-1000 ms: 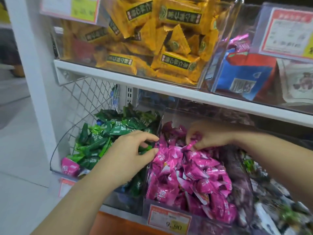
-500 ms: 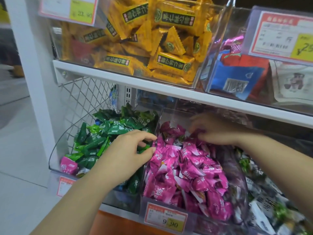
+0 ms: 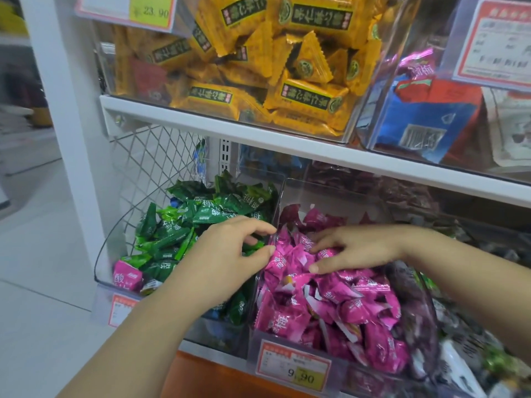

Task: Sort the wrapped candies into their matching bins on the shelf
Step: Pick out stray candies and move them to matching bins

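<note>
Entry open from the front, mid-frame; white shelf board caps headroom; clear divider wall blocks crossing between green candies and pink candies.

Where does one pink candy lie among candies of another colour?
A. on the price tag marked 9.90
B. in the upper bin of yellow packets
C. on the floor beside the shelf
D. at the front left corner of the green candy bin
D: a single pink candy lies at the front left corner of the green candy bin, beside the green candies.

Price tag on the front — wire mesh, pale floor
</note>
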